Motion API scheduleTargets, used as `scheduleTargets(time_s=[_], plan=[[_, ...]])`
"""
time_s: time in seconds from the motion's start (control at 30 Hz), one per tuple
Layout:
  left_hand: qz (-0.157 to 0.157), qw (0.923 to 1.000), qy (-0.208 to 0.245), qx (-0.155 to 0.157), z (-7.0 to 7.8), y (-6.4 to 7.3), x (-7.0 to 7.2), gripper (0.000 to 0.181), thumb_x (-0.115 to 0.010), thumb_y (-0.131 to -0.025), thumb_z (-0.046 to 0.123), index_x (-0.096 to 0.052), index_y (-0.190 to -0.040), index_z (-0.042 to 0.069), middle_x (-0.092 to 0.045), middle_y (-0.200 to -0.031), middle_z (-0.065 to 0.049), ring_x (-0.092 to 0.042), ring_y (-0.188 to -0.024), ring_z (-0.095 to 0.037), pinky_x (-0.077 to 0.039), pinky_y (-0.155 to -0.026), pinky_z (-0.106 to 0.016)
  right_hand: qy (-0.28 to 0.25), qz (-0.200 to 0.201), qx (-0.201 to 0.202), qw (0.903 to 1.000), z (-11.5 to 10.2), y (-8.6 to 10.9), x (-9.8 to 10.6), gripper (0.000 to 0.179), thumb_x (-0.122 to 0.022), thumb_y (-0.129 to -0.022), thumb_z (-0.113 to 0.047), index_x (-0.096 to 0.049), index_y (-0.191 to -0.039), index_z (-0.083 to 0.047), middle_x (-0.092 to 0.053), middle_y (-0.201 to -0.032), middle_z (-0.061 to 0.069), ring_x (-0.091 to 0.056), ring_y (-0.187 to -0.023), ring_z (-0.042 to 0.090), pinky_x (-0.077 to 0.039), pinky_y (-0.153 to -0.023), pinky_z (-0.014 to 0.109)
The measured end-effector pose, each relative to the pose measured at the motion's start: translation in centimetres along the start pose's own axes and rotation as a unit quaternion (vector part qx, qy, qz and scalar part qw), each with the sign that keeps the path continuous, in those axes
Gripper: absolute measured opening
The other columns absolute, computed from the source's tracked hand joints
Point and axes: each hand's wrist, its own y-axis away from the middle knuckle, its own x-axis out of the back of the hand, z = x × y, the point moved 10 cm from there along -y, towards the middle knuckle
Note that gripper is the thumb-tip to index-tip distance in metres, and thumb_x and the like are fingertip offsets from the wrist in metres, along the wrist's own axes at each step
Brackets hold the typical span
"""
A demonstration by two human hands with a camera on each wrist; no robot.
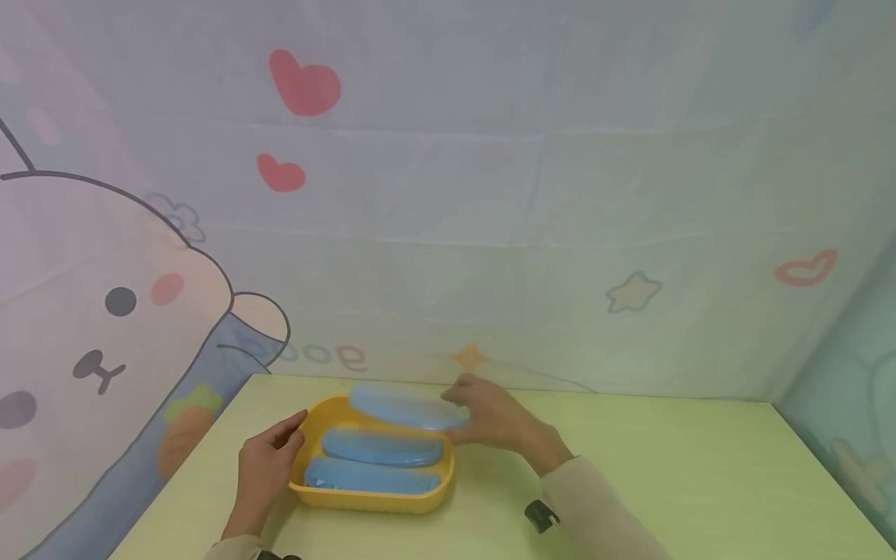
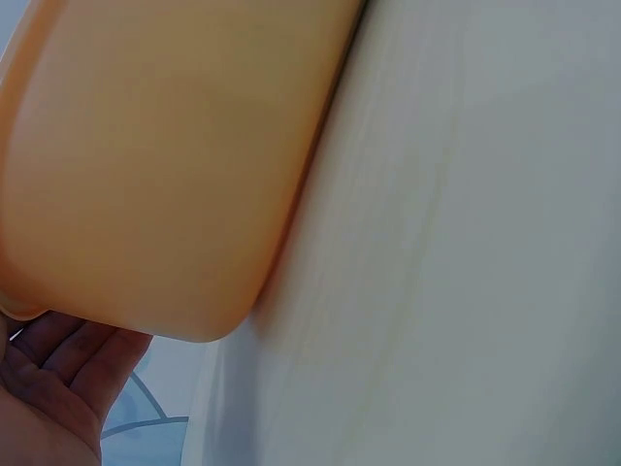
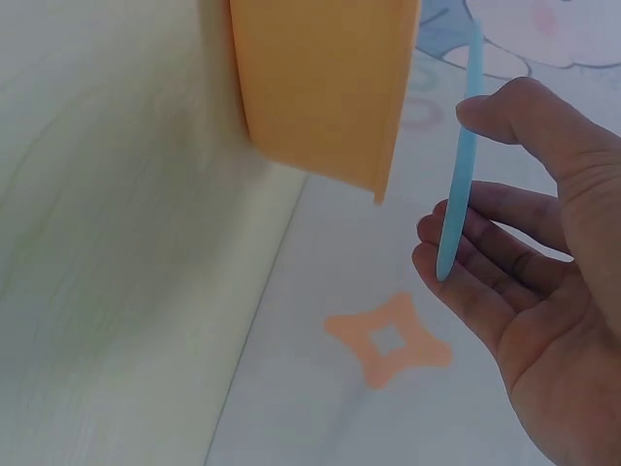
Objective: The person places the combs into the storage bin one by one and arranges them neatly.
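A yellow plastic basin (image 1: 378,502) stands on the table, its orange-looking outer wall (image 2: 175,165) filling much of the left wrist view. Inside lie two light-blue combs, one comb (image 1: 381,449) behind the other comb (image 1: 371,476). My left hand (image 1: 264,467) grips the basin's left end at the rim; its thumb is hidden in the left wrist view. A third blue comb (image 3: 459,194) is pinched between the thumb and fingers of my right hand (image 1: 495,416). In the head view this held comb is blurred, raised over the basin's far rim.
The pale yellow-green tabletop (image 1: 672,474) extends to the right of the basin. Behind its back edge hangs a printed cloth (image 1: 448,194) with hearts, stars and a cartoon animal. A small dark device (image 1: 541,516) sits at the right wrist.
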Motion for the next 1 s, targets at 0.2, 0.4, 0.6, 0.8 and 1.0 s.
scheduleTargets(time_s=[0.2, 0.4, 0.6, 0.8, 1.0], plan=[[0.0, 1.0, 0.003, 0.006, 0.0, 0.0, 0.0, 0.03, -0.065, -0.103, 0.002, -0.074, -0.131, -0.001, -0.075, -0.121, -0.022, -0.059, -0.09, 0.012, -0.05, -0.073, -0.007, 0.005, -0.014, 0.013, 0.9998, -0.7, -1.0, -1.2, 0.049, -0.081, -0.082, -0.023, -0.076, -0.125, 0.001, -0.066, -0.108, 0.007, -0.06, -0.092, 0.019, -0.055, -0.085, 0.033], [0.002, 1.0, -0.001, 0.006, -0.1, 0.0, 0.0, 0.03, -0.066, -0.103, 0.003, -0.075, -0.131, 0.0, -0.075, -0.12, -0.021, -0.061, -0.091, 0.01, -0.05, -0.072, -0.008, 0.028, -0.034, 0.02, 0.9988, -1.3, -1.9, -2.6, 0.048, -0.081, -0.085, -0.02, -0.074, -0.126, 0.002, -0.065, -0.109, 0.006, -0.059, -0.092, 0.018, -0.055, -0.084, 0.032], [0.012, 0.9999, -0.001, -0.003, 0.1, 0.0, 0.1, 0.029, -0.067, -0.101, 0.001, -0.076, -0.129, -0.001, -0.075, -0.12, -0.021, -0.062, -0.093, 0.008, -0.049, -0.074, -0.006, 0.033, -0.051, 0.025, 0.9979, -1.8, -2.5, -3.9, 0.045, -0.08, -0.082, -0.018, -0.075, -0.122, 0.002, -0.061, -0.1, 0.003, -0.052, -0.083, 0.013, -0.05, -0.074, 0.027], [0.018, 0.9998, -0.002, -0.013, 0.2, 0.0, 0.1, 0.029, -0.067, -0.1, -0.001, -0.076, -0.127, -0.002, -0.076, -0.118, -0.022, -0.068, -0.096, -0.003, -0.049, -0.074, -0.005, 0.046, -0.061, 0.028, 0.9967, -1.9, -3.0, -5.2, 0.042, -0.081, -0.08, -0.019, -0.076, -0.117, 0.002, -0.061, -0.098, 0.002, -0.051, -0.08, 0.013, -0.05, -0.073, 0.027], [0.015, 0.9999, 0.006, -0.007, 0.2, 0.0, 0.1, 0.029, -0.067, -0.1, -0.001, -0.076, -0.128, -0.002, -0.076, -0.119, -0.021, -0.063, -0.093, 0.007, -0.049, -0.075, -0.005, 0.063, -0.08, 0.02, 0.9946, -1.8, -3.4, -6.4, 0.043, -0.082, -0.081, -0.02, -0.076, -0.118, 0.002, -0.063, -0.1, 0.002, -0.054, -0.084, 0.013, -0.052, -0.076, 0.027]])
